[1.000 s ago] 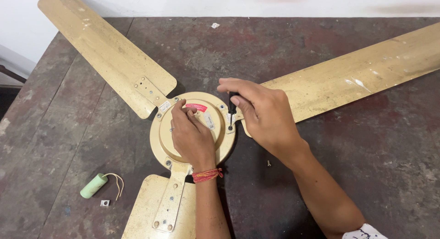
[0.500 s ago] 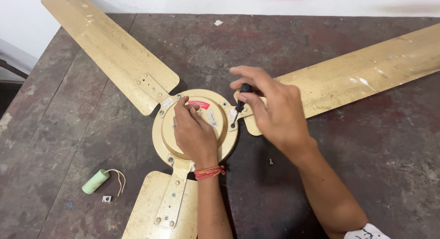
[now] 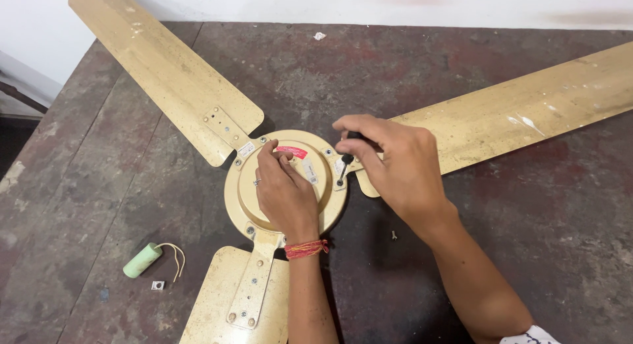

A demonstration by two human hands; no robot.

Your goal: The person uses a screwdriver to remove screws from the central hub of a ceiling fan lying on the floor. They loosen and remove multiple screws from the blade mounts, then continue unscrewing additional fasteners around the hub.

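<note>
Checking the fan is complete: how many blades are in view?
3. One blade runs to the upper left, one to the right, one toward the bottom edge, partly cut off. All meet the motor hub.

Head view, steeply down, close overhead.

Bare-armed, with a red and orange thread band (image 3: pixel 306 249) at lower centre and a white patterned sleeve edge (image 3: pixel 531 336) at lower right.
</note>
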